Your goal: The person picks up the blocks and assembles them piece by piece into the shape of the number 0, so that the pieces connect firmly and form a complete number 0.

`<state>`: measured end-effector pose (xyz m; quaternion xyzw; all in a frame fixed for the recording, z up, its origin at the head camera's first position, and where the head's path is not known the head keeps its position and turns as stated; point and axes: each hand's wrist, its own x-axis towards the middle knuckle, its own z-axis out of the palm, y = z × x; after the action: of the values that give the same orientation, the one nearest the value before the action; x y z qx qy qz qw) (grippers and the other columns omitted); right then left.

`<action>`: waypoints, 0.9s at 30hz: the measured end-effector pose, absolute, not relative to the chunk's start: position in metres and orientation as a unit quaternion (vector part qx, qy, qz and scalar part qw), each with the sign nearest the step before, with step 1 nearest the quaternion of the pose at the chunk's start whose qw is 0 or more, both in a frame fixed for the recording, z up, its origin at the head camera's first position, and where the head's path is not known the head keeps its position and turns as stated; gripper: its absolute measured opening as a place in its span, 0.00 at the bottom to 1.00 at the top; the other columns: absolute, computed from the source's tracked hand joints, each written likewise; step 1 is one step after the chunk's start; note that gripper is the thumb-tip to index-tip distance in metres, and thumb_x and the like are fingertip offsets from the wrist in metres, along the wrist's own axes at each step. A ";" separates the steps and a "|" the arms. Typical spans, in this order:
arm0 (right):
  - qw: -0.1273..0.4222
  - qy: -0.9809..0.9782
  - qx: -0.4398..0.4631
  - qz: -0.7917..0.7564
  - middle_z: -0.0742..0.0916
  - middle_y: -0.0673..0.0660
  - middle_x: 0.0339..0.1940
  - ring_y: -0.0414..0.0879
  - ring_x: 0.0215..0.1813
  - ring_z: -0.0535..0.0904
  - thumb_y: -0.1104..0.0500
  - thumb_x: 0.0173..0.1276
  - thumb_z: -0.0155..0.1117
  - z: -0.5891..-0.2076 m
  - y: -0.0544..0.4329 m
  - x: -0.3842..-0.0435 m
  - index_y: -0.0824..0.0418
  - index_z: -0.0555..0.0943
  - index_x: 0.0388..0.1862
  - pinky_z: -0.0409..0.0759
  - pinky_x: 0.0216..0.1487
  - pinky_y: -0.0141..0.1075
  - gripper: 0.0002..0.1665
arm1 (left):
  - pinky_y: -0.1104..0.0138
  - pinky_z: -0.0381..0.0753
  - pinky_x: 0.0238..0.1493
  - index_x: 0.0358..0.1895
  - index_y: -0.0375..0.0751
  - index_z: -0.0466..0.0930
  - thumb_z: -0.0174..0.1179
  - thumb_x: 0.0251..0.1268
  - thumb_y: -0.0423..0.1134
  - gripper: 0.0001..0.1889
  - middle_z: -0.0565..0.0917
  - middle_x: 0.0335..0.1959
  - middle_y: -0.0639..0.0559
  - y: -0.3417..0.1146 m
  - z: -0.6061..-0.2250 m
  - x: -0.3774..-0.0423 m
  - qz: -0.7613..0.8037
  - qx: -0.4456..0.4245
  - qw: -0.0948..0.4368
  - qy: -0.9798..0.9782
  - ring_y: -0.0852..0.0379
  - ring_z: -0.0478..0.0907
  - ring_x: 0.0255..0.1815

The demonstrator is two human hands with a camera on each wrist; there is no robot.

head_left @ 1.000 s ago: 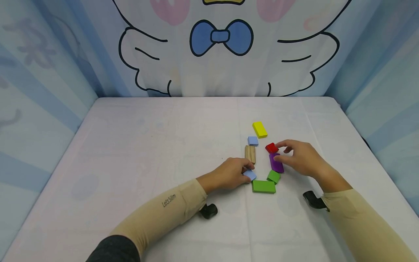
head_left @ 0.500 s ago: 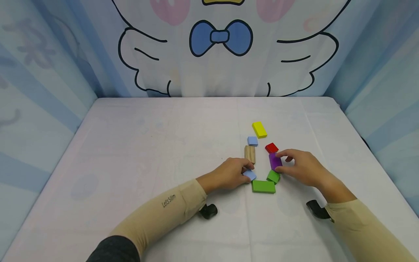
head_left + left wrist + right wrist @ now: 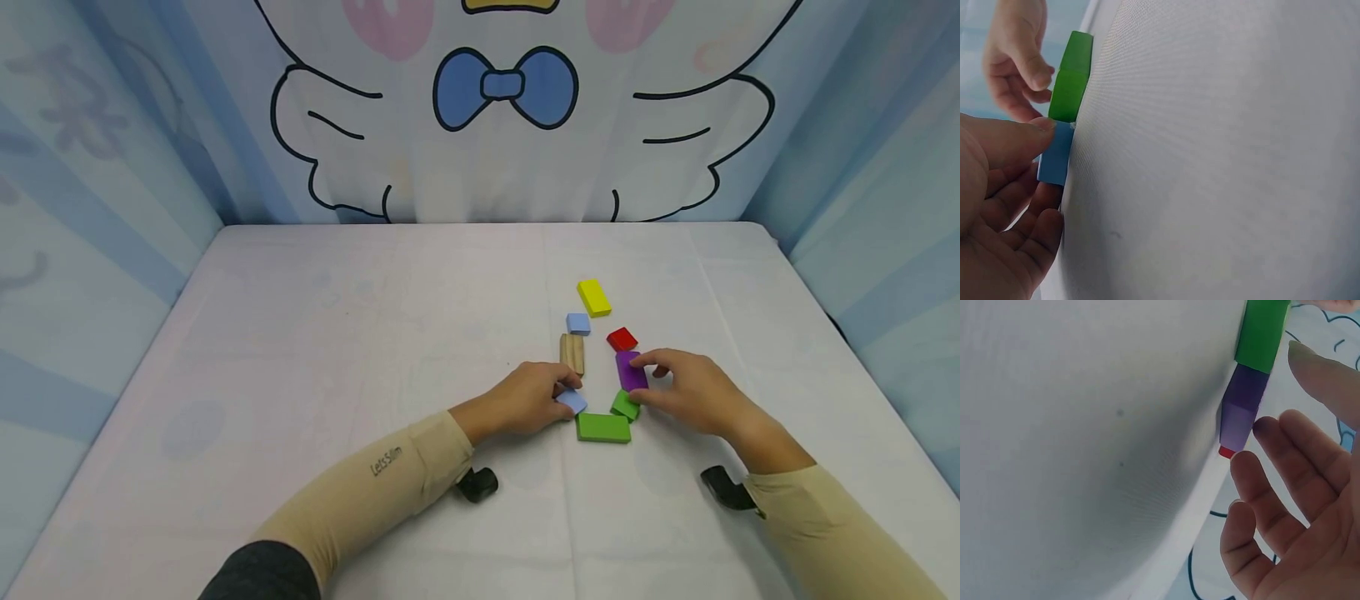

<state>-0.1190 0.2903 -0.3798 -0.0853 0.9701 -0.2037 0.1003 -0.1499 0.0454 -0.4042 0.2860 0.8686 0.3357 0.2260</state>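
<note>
In the head view my left hand (image 3: 528,398) pinches a light blue block (image 3: 572,401) between thumb and fingers; in the left wrist view this blue block (image 3: 1055,156) meets a green block end to end. My right hand (image 3: 697,390) is beside a purple block (image 3: 631,372), index fingertip at its right side. Its thumb tip is near a small green block (image 3: 624,406). In the right wrist view the fingers are loosely bent and the thumb (image 3: 1322,378) stands apart from the green block (image 3: 1263,334).
A loose ring of blocks lies on the white-covered table (image 3: 337,333): long green block (image 3: 603,427), wooden block (image 3: 572,354), second blue block (image 3: 578,324), yellow block (image 3: 594,297) and red block (image 3: 622,339). Curtains (image 3: 90,208) surround the table.
My right hand has slid toward me, from the red and purple blocks down to the purple and small green ones. The purple block has shifted slightly left. My left hand stays put.
</note>
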 end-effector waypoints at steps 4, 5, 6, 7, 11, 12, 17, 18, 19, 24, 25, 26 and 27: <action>0.097 0.972 -0.086 -0.196 0.83 0.67 0.51 0.64 0.52 0.77 0.50 0.62 0.75 -0.381 0.290 -0.118 0.64 0.80 0.60 0.79 0.49 0.58 0.32 | 0.74 0.76 0.50 0.57 0.44 0.81 0.68 0.66 0.36 0.17 0.84 0.48 0.55 0.045 -0.404 -0.150 0.337 0.289 0.223 0.868 0.64 0.77 0.45; 0.096 0.972 -0.086 -0.195 0.83 0.67 0.51 0.64 0.52 0.77 0.50 0.61 0.75 -0.382 0.290 -0.118 0.64 0.80 0.60 0.79 0.50 0.58 0.32 | 0.74 0.76 0.50 0.57 0.44 0.81 0.68 0.66 0.36 0.18 0.84 0.48 0.55 0.045 -0.404 -0.150 0.338 0.289 0.223 0.868 0.64 0.77 0.45; 0.095 0.973 -0.086 -0.193 0.83 0.67 0.52 0.64 0.52 0.77 0.50 0.61 0.75 -0.382 0.290 -0.118 0.64 0.80 0.60 0.79 0.50 0.58 0.32 | 0.74 0.76 0.50 0.58 0.44 0.81 0.68 0.66 0.36 0.17 0.84 0.48 0.55 0.045 -0.405 -0.150 0.339 0.289 0.223 0.867 0.64 0.77 0.45; 0.094 0.973 -0.087 -0.191 0.83 0.67 0.52 0.64 0.52 0.77 0.50 0.61 0.75 -0.382 0.290 -0.117 0.64 0.80 0.60 0.79 0.50 0.59 0.31 | 0.74 0.76 0.50 0.58 0.44 0.80 0.68 0.66 0.36 0.17 0.84 0.48 0.55 0.045 -0.405 -0.150 0.340 0.289 0.224 0.867 0.64 0.77 0.45; 0.091 0.974 -0.088 -0.186 0.82 0.68 0.53 0.64 0.52 0.77 0.50 0.61 0.75 -0.383 0.290 -0.117 0.64 0.80 0.60 0.78 0.50 0.59 0.31 | 0.74 0.76 0.51 0.58 0.43 0.80 0.67 0.67 0.36 0.17 0.84 0.50 0.54 0.045 -0.405 -0.149 0.341 0.291 0.222 0.866 0.64 0.78 0.47; 0.091 0.974 -0.089 -0.185 0.83 0.68 0.53 0.64 0.52 0.77 0.50 0.61 0.75 -0.382 0.289 -0.117 0.64 0.80 0.60 0.78 0.50 0.59 0.31 | 0.74 0.76 0.51 0.58 0.43 0.80 0.67 0.67 0.35 0.17 0.84 0.50 0.54 0.045 -0.405 -0.149 0.342 0.292 0.222 0.865 0.64 0.78 0.47; 0.090 0.975 -0.094 -0.183 0.83 0.68 0.52 0.64 0.52 0.78 0.51 0.61 0.75 -0.381 0.289 -0.117 0.64 0.80 0.59 0.79 0.50 0.59 0.31 | 0.74 0.76 0.50 0.58 0.43 0.80 0.67 0.67 0.35 0.18 0.84 0.51 0.53 0.045 -0.406 -0.149 0.345 0.292 0.225 0.863 0.64 0.78 0.47; 0.090 0.974 -0.095 -0.183 0.83 0.68 0.52 0.64 0.52 0.78 0.51 0.61 0.75 -0.381 0.289 -0.117 0.64 0.80 0.59 0.79 0.50 0.59 0.31 | 0.74 0.76 0.49 0.58 0.43 0.80 0.67 0.66 0.35 0.18 0.84 0.51 0.53 0.045 -0.406 -0.149 0.345 0.291 0.226 0.863 0.64 0.78 0.46; 0.090 0.974 -0.096 -0.183 0.83 0.68 0.52 0.64 0.52 0.78 0.51 0.61 0.75 -0.381 0.289 -0.117 0.64 0.80 0.59 0.79 0.50 0.59 0.31 | 0.74 0.76 0.50 0.59 0.43 0.80 0.67 0.66 0.35 0.18 0.84 0.52 0.53 0.045 -0.406 -0.149 0.346 0.291 0.227 0.863 0.64 0.78 0.47; 0.090 0.974 -0.098 -0.182 0.83 0.67 0.52 0.63 0.51 0.78 0.51 0.62 0.75 -0.380 0.288 -0.118 0.64 0.80 0.59 0.79 0.50 0.59 0.30 | 0.73 0.76 0.52 0.61 0.45 0.79 0.67 0.67 0.37 0.20 0.83 0.54 0.55 0.043 -0.401 -0.151 0.338 0.292 0.223 0.866 0.63 0.78 0.50; 0.090 0.974 -0.098 -0.181 0.83 0.67 0.52 0.63 0.51 0.78 0.51 0.62 0.75 -0.380 0.288 -0.118 0.64 0.80 0.59 0.79 0.50 0.58 0.30 | 0.74 0.76 0.52 0.61 0.45 0.79 0.67 0.67 0.38 0.20 0.83 0.54 0.56 0.043 -0.400 -0.152 0.336 0.294 0.220 0.867 0.63 0.78 0.51; 0.091 0.975 -0.097 -0.179 0.83 0.67 0.52 0.63 0.51 0.78 0.51 0.62 0.75 -0.379 0.288 -0.118 0.64 0.80 0.59 0.79 0.50 0.58 0.30 | 0.74 0.75 0.52 0.61 0.45 0.79 0.67 0.67 0.38 0.20 0.83 0.55 0.57 0.043 -0.397 -0.154 0.337 0.294 0.217 0.868 0.63 0.78 0.51; 0.091 0.975 -0.097 -0.177 0.83 0.67 0.52 0.63 0.51 0.78 0.51 0.62 0.75 -0.379 0.288 -0.118 0.64 0.80 0.59 0.79 0.49 0.58 0.30 | 0.74 0.75 0.52 0.61 0.45 0.79 0.67 0.67 0.38 0.20 0.83 0.55 0.57 0.043 -0.394 -0.156 0.337 0.295 0.213 0.868 0.62 0.78 0.52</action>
<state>-0.1180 0.2879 -0.3792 -0.0967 0.9751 -0.1773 0.0913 -0.1561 0.0429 -0.3945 0.2949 0.8682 0.3373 0.2132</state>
